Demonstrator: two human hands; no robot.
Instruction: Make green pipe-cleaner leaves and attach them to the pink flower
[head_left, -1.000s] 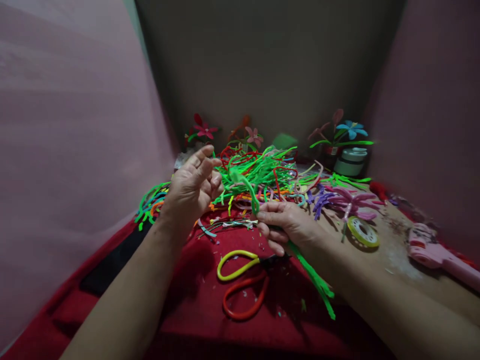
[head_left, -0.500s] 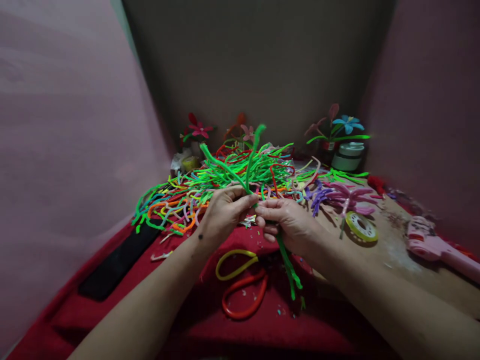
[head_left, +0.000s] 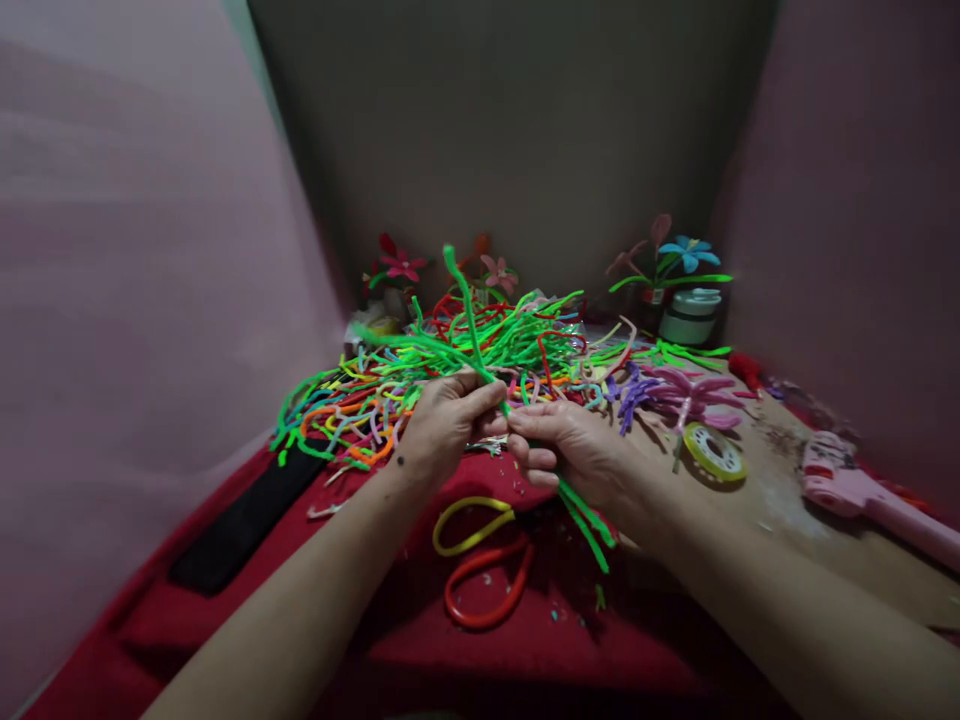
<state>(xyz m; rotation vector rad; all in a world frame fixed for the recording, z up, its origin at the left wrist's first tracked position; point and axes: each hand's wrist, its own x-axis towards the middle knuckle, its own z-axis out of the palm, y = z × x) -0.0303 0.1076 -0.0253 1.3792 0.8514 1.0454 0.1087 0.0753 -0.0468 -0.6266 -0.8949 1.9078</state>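
Two bright green pipe cleaners (head_left: 468, 300) cross between my hands, joined or twisted where my fingers meet. My left hand (head_left: 452, 413) pinches them just below the point where their upper ends fork apart. Close beside it, my right hand (head_left: 556, 437) grips the same stems slightly lower, thumb and fingertips together. Their lower ends (head_left: 589, 525) come out beneath my right palm and hang toward the red cloth. Fingers hide the joint itself. Below my hands lie scissors with one yellow and one red handle loop (head_left: 487, 590); their blades are out of sight in shadow.
Behind my hands spreads a heap of coloured pipe cleaners (head_left: 517, 335). Pipe-cleaner flowers (head_left: 690, 252) stand at the back. To the right are a yellow tape roll (head_left: 714, 453), a pink pipe-cleaner piece (head_left: 694, 395) and a pink glue gun (head_left: 840, 478). A black flat object (head_left: 240, 525) lies left.
The forked upper ends of the green pipe cleaners have swung left, one now blurred by motion. Their lower ends have shifted up and right. Both hands keep their hold.
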